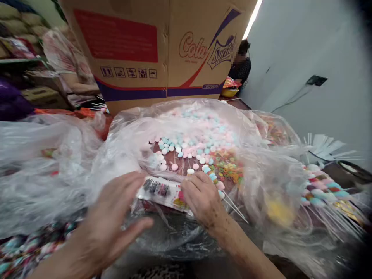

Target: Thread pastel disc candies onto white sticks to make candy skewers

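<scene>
My left hand (113, 224) is blurred, its fingers stretched out and its thumb spread, beside the left end of a printed white candy wrapper (158, 191). My right hand (203, 197) lies over the wrapper's right end with its fingers curled together. What those fingers hold, if anything, is hidden. Just beyond them is a white marshmallow (190, 171). Pink, white and blue marshmallows (200, 149) lie scattered inside a clear plastic bag (128, 135), alongside small ring gummies (228, 166). White sticks (236, 208) stick out to the right of my right hand.
A large cardboard box (139, 50) rises behind the bag. Skewered marshmallows (322, 188) lie on the right, and colourful wrapped sweets (31, 248) at lower left. More clear plastic (43, 174) covers the left side. Two people sit beyond, one in a patterned top (68, 58).
</scene>
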Available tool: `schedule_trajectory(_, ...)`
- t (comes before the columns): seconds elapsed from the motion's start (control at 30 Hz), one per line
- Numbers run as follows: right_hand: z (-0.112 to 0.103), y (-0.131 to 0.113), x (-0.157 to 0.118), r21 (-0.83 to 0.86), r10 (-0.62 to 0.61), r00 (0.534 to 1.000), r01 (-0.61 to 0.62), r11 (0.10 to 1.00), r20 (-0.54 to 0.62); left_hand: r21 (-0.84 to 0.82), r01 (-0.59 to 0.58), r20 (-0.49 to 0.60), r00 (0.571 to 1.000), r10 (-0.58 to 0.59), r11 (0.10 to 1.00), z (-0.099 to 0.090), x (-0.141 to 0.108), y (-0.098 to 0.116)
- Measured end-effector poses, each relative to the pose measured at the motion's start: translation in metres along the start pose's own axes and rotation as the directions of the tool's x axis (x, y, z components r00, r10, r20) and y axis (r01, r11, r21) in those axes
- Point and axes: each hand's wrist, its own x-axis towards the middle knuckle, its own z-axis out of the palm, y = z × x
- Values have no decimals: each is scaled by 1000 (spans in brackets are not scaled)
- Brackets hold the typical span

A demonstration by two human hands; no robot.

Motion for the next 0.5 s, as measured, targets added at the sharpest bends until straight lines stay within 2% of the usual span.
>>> schedule_trajectory(0.1, -7, -4, -9, 123, 44, 998, -38, 992, -51, -188, 10, 27, 1000, -5, 982, 39, 34, 17)
schedule_trajectory(0.13, -9, -4, -12, 176, 76, 996, -65, 982, -55, -274, 67, 103, 994, -40, 959, 47, 43, 20)
schedule_trajectory(0.17, -12, -3, -15, 248, 124, 991, -108, 963, -50, -364, 156, 206, 975, -84, 918, 53, 49, 22)
schedule_trajectory(0.23, -17, 0, -22, 374, 214, 977, -197, 906, -6, -501, 353, 430, 894, -126, 791, 58, 57, 22)
schedule_trajectory(0.3, -20, 4, -27, 436, 264, 964, -250, 864, 29, -564, 468, 544, 830, -119, 681, 58, 61, 20)
schedule_trajectory(0.37, -20, 6, -30, 435, 275, 962, -251, 865, 10, -590, 471, 546, 831, -105, 656, 57, 62, 19)
schedule_trajectory(0.5, -15, 3, -34, 332, 256, 958, -202, 921, -128, -597, 412, 504, 860, -79, 688, 58, 63, 22)
